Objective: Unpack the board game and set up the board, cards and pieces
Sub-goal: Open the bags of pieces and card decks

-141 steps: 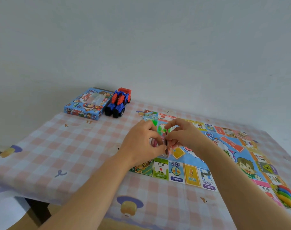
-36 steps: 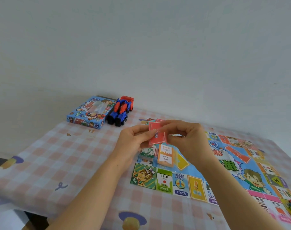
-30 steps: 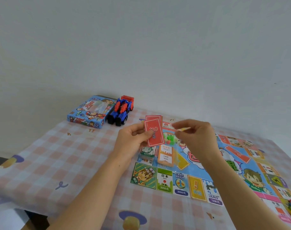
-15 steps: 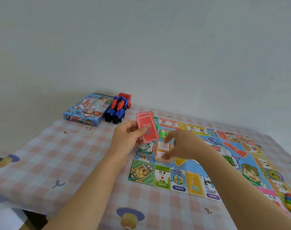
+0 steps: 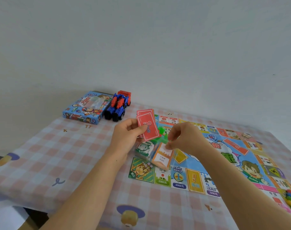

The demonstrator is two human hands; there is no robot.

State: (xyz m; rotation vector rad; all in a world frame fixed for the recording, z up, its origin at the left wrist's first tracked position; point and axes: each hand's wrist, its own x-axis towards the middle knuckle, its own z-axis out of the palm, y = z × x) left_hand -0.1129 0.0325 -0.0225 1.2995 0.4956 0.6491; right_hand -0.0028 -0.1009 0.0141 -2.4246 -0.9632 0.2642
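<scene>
Left hand (image 5: 126,138) grips a thin fan of red question-mark cards (image 5: 147,127), at least 2, thumb across the face, held up over the board's near-left corner. Right hand (image 5: 187,138) is curled, thumb and fingertips pinching the top edge of the orange card pack (image 5: 163,157). The pack lies on the board (image 5: 178,178) at that same corner. Can't tell if the pinch is on cards or on a clear wrap. Green money stack (image 5: 144,149) sits just left of the pack, at the board's left edge. Green plastic pieces (image 5: 162,132) are behind the pack, partly hidden by the red cards. Game box (image 5: 85,108) and toy truck (image 5: 118,106) are well off the board's far-left corner.

Handling, my guess: cards are light, thin, bendy and slick when stacked, so they slide apart. Take the pack by its long edges, thumb opposite fingers, not by 1 corner.
</scene>
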